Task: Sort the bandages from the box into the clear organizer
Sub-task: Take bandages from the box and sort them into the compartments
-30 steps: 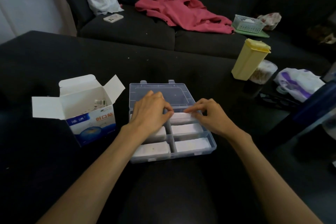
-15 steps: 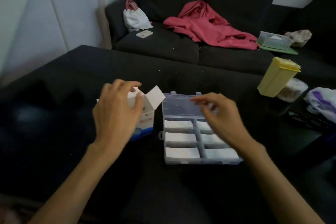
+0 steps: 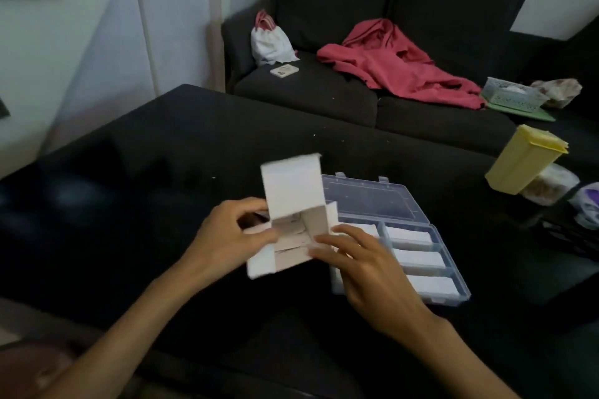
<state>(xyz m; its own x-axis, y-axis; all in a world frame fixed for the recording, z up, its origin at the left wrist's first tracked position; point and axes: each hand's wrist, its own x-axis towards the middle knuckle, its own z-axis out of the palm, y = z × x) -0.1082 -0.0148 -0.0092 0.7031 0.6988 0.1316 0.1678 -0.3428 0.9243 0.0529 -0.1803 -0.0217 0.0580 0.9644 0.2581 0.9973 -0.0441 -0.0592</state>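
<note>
The box [image 3: 293, 220] has come up off the table since a moment ago and now hangs tipped, mouth toward the person, just left of the clear organizer [image 3: 395, 236], whose compartments hold white bandages [image 3: 418, 257]. The left hand [image 3: 227, 236] grips its left side, fingers curled. The right hand [image 3: 366, 266] has left the organizer; its nearly straight fingertips touch the box's open edge.

Box [image 3: 293, 204] left of organizer [image 3: 405, 236]
</note>
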